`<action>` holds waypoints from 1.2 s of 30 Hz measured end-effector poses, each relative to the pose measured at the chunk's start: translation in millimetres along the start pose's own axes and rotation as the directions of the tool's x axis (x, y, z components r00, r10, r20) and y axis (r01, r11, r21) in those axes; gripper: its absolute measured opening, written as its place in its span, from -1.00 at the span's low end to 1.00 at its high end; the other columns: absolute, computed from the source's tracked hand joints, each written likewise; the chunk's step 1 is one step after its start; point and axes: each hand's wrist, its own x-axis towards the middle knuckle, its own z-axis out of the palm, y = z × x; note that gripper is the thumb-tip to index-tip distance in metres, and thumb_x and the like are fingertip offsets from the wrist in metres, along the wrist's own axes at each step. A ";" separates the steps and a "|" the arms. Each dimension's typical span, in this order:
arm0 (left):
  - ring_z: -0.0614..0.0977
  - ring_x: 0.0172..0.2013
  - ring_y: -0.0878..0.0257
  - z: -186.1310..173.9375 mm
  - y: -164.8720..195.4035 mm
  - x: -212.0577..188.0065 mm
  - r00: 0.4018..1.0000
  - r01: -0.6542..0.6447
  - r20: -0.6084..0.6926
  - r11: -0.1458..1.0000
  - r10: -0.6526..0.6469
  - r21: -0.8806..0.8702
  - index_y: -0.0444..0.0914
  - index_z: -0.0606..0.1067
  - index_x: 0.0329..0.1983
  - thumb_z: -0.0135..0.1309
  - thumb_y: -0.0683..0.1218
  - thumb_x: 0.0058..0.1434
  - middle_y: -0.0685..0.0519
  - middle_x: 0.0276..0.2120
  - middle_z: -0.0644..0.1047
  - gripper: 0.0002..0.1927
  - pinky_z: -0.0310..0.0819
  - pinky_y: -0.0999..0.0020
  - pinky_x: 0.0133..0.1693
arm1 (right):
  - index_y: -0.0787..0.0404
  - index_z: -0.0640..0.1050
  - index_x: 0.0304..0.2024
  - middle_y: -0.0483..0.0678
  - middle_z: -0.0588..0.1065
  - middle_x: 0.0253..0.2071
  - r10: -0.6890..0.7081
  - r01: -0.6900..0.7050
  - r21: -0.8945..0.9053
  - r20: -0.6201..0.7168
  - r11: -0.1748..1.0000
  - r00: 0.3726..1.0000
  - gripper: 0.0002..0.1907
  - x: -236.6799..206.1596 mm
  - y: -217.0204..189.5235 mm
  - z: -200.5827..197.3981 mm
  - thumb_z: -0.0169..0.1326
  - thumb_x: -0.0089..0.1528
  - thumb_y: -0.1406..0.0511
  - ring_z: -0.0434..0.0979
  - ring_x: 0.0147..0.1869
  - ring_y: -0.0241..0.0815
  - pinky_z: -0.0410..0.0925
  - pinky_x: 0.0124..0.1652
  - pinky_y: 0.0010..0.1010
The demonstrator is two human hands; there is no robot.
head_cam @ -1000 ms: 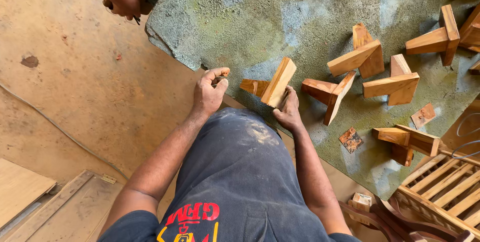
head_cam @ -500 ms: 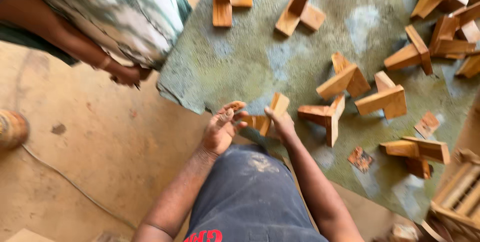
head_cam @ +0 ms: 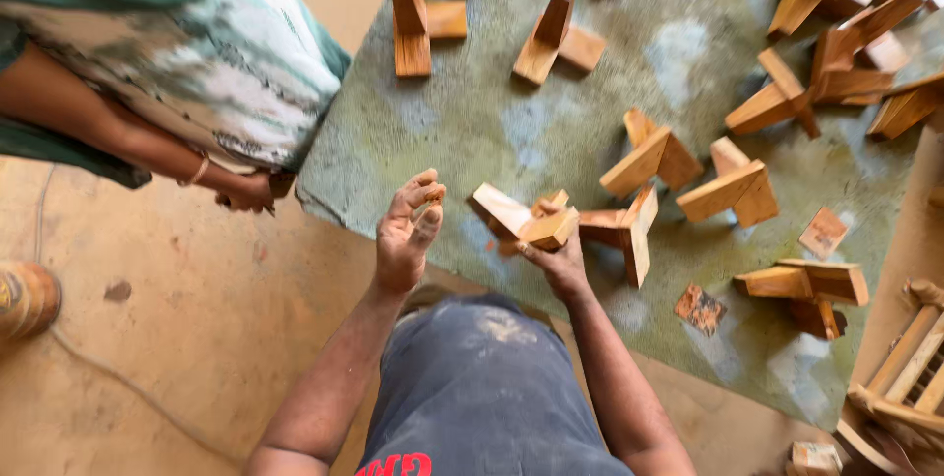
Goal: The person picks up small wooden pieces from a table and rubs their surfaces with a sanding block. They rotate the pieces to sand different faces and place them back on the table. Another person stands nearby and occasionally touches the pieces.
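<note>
On mat (head_cam: 511,112), right hand (head_cam: 560,265) gripping bracket (head_cam: 526,220)

The wooden bracket (head_cam: 526,223) is bare, matt, orange-brown timber with visible grain. Beneath it the mat (head_cam: 492,122) looks like rough, mottled green-grey fabric. Left of the mat, the floor (head_cam: 197,338) is smooth, dull tan. Near the mat's right edge, small flat wood offcuts (head_cam: 822,232) look unvarnished.

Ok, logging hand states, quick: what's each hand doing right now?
Left hand: raised, fingers loosely curled, pinching something too small to tell.
Right hand: grip closed on the wooden piece.
</note>
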 end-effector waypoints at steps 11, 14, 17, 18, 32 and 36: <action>0.58 0.07 0.25 1.1 -60.1 -35.3 0.975 0.138 0.068 0.823 -0.209 0.551 -0.24 0.57 0.13 0.23 0.00 0.27 -0.03 0.24 0.47 -0.60 0.54 0.34 0.02 | 0.05 0.13 0.36 0.08 0.08 0.53 -0.105 0.194 -0.492 0.204 0.848 0.973 -0.08 -15.1 33.6 -10.3 0.26 0.06 0.57 0.06 0.61 0.01 0.05 0.47 -0.20; 0.61 -0.02 0.26 3.6 -74.6 -36.6 0.955 0.201 0.062 0.787 -0.291 0.584 -0.21 0.58 0.12 0.22 -0.03 0.23 0.01 0.18 0.51 -0.60 0.54 0.35 0.01 | 0.09 0.11 0.38 0.13 0.08 0.53 -0.096 0.214 -0.526 0.242 0.823 0.965 -0.08 -12.8 25.8 -6.3 0.27 0.07 0.52 0.05 0.62 0.03 0.03 0.48 -0.17; 0.57 -0.02 0.28 0.3 -84.7 -39.6 0.939 0.249 0.044 0.766 -0.340 0.592 -0.21 0.57 0.12 0.21 -0.05 0.22 0.02 0.17 0.48 -0.61 0.52 0.38 0.01 | 0.13 0.06 0.42 0.15 0.16 0.43 -0.012 0.118 -0.590 0.180 0.799 0.984 -0.01 -18.2 4.3 3.6 0.35 0.09 0.34 0.15 0.54 0.03 0.12 0.43 -0.16; 0.57 -0.03 0.30 -1.6 -87.1 -40.5 0.942 0.252 0.032 0.766 -0.335 0.591 -0.22 0.56 0.12 0.20 -0.05 0.24 0.04 0.15 0.48 -0.62 0.52 0.39 0.01 | 0.13 0.04 0.44 0.16 0.19 0.38 0.034 0.062 -0.617 0.142 0.784 0.989 0.03 -20.1 -4.3 8.0 0.39 0.09 0.26 0.20 0.50 0.03 0.17 0.39 -0.16; 0.57 -0.11 0.42 -20.2 -86.5 -46.2 0.951 0.290 -0.061 0.806 -0.303 0.517 -0.25 0.58 0.07 0.20 -0.13 0.30 0.05 0.10 0.51 -0.72 0.56 0.55 -0.12 | 0.22 0.39 0.25 0.03 0.48 0.12 0.027 -0.176 -0.520 -0.281 0.836 0.959 -0.36 -43.9 -27.5 11.4 0.23 0.12 0.43 0.52 0.17 -0.16 0.42 0.16 -0.34; 0.58 -0.09 0.44 -16.4 -76.1 -40.5 0.956 0.264 -0.031 0.813 -0.291 0.520 -0.24 0.57 0.07 0.17 -0.13 0.33 0.04 0.12 0.48 -0.74 0.59 0.55 -0.09 | 0.24 0.36 0.27 0.00 0.41 0.22 -0.064 -0.061 -0.362 -0.323 0.930 0.944 -0.37 -53.0 -10.6 -3.4 0.18 0.15 0.49 0.44 0.27 -0.18 0.37 0.24 -0.33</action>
